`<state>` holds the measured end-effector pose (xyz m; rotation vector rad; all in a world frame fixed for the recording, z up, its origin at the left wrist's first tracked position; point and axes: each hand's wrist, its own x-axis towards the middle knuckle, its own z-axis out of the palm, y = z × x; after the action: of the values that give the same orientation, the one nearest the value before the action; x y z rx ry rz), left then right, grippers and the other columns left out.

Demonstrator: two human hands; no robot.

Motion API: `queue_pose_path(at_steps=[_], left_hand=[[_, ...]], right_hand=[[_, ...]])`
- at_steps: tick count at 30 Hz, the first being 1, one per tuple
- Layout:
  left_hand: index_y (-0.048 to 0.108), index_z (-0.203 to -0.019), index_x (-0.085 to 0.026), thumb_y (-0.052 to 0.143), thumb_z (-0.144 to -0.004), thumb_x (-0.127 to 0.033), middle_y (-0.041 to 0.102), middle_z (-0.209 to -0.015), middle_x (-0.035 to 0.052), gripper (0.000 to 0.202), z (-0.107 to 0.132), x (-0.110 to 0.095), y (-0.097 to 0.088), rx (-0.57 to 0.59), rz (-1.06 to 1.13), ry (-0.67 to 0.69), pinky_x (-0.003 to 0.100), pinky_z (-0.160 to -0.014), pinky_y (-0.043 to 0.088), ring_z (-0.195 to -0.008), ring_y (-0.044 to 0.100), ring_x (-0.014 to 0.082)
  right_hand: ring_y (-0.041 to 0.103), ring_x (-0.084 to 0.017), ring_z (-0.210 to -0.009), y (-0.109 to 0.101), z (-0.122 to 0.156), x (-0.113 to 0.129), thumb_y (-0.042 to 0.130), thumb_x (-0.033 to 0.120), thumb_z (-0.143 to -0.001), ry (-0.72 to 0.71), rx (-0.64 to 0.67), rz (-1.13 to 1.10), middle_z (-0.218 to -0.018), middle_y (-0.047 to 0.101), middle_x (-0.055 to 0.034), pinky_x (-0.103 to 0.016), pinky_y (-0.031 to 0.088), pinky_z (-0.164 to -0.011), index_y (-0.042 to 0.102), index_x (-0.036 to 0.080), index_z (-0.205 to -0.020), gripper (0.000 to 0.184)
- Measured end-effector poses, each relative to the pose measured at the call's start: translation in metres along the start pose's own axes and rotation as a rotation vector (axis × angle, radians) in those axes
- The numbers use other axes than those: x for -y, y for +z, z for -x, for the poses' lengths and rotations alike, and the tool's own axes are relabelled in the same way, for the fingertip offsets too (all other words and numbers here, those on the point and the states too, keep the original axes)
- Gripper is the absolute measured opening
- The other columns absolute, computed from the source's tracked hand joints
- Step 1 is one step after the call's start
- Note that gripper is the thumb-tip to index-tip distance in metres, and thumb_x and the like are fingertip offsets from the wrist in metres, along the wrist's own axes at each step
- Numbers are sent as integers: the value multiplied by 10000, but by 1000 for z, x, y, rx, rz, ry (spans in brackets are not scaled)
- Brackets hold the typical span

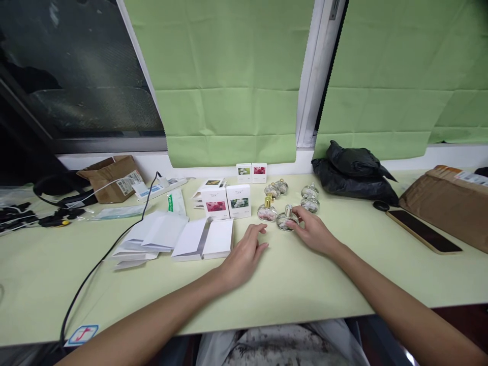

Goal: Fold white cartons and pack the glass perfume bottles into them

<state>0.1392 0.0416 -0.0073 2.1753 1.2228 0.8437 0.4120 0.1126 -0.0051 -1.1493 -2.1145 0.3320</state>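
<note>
Speckled grey clothing (282, 348) over the person's lap lies nearest, below the front edge of the pale yellow-green table (324, 290). Two bare forearms reach in over that edge. The right hand (314, 234) pinches a silver-capped glass perfume bottle (285, 222) from its right side, thumb along the near face and a finger up by the cap; the bottle is upright, and whether its base touches the tabletop is hard to tell. The left hand (244, 256) holds nothing: its fingers are loosely bent and apart, just beside the right-hand one of two blank white cartons (219, 239). A gold-capped perfume bottle (267, 213) stands just left of the pinched one, two round bottles (282, 187) are behind it, and another pair (310, 205) sits beyond the right hand. For sure handling, the grip seems safest low on the glass body, since a cap may come loose; the smooth rounded sides could slip, so full fingertip contact with light pressure should help. A straight vertical path would best spare the gold-capped neighbour a knock. The left hand does well to pass clear of the upright flower-printed boxes (239, 202), which look easy to topple.
</note>
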Motion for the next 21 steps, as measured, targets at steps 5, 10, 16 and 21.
queue_pose_path(at_steps=[5,10,16,21], left_hand=[[412,-1470,-289,431,-1103,-310,563,-1356,96,368,0,-1,-2,4,-3,21,444,-1028,523,-1007,640,218],[428,-1460,-291,437,-1099,-313,576,-1347,94,362,0,-2,-3,6,-1,29,441,-1011,532,-1006,648,222],[429,-1465,-291,439,-1102,-309,583,-1339,91,364,1,-3,-2,13,-12,29,440,-1032,528,-1046,658,231],[438,-1446,-284,435,-1106,-310,569,-1381,100,341,3,-4,-2,23,-30,52,444,-1045,527,-1103,659,243]], right_hand=[[661,-269,-992,-4,-1,-8,552,406,-1043,36,-21,41,-1129,710,-82,-385,497,-854,572,242,-1184,216],[658,-263,-963,-6,-2,-11,575,406,-1022,68,-29,47,-1096,710,-72,-381,496,-831,572,240,-1151,210],[644,-244,-900,-10,-3,-10,574,407,-1014,96,-28,16,-1025,702,-63,-360,490,-774,588,231,-1088,191],[654,-238,-921,-15,-5,-9,536,434,-1044,124,-200,-102,-1048,698,-63,-354,499,-794,597,238,-1121,220]])
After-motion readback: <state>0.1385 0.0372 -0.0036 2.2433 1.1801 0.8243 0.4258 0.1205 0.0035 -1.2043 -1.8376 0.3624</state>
